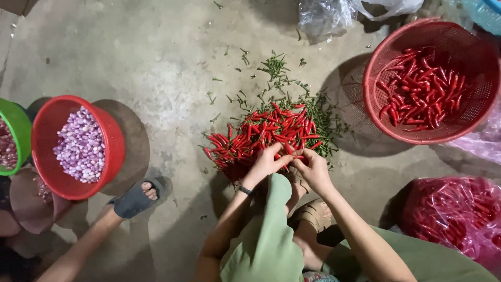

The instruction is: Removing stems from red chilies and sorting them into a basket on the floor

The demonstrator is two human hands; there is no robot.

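Observation:
A pile of red chilies point(263, 133) lies on the concrete floor, with green stems point(315, 112) scattered behind and beside it. My left hand point(266, 162) and my right hand point(311, 167) meet at the near edge of the pile, fingers pinched together on a red chili point(293, 155) between them. A dark band sits on my left wrist. My knees in green trousers and my brown sandals are just below the hands.
A red mesh basket point(376, 99) with stemmed chilies stands at the right. A plastic bag of chilies point(459, 214) lies lower right. At left, a red bowl point(112, 141) of peeled shallots, a green bowl point(21, 125), and another person's leg and sandalled foot point(136, 197).

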